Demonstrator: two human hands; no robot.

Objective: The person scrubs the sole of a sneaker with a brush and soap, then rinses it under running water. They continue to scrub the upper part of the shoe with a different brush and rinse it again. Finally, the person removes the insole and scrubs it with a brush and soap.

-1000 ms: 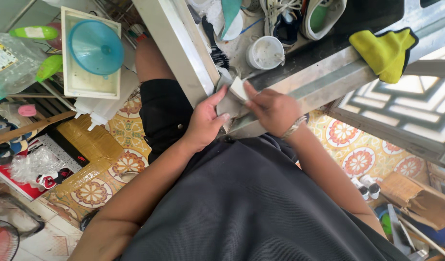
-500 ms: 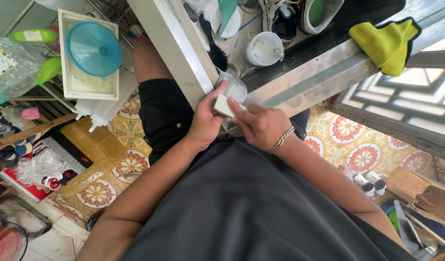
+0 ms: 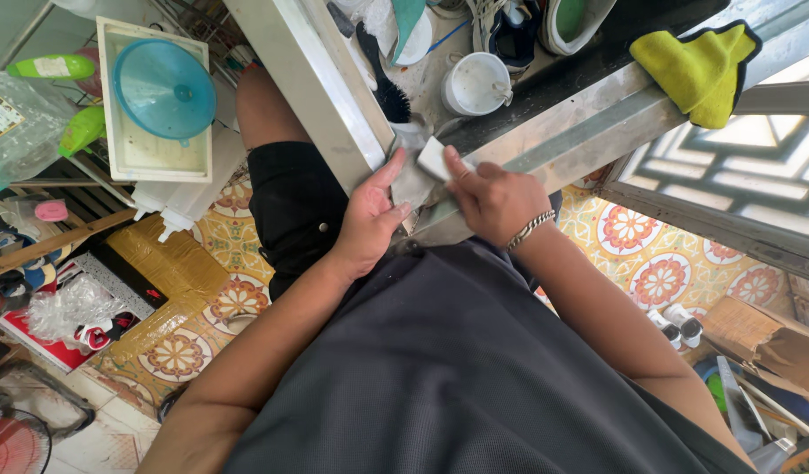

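My left hand (image 3: pixel 371 219) grips a flat grey piece (image 3: pixel 413 186), possibly a shoe insole, held at the corner of the metal table frame (image 3: pixel 316 79). My right hand (image 3: pixel 490 197), with a metal bracelet on its wrist, presses a small white block (image 3: pixel 433 158) like a sponge or eraser against the top of that grey piece. Both hands sit close together just below the table edge, above my dark grey shirt.
On the table lie a black brush (image 3: pixel 382 83), a white cup (image 3: pixel 476 83), sneakers (image 3: pixel 527 22) and a yellow cloth (image 3: pixel 698 66). To the left stands a white container with a blue funnel (image 3: pixel 163 88). Patterned floor tiles, bottles and cardboard lie below.
Both hands have shifted slightly up and right along the table edge. The white block in my right hand now rests higher on the grey piece.
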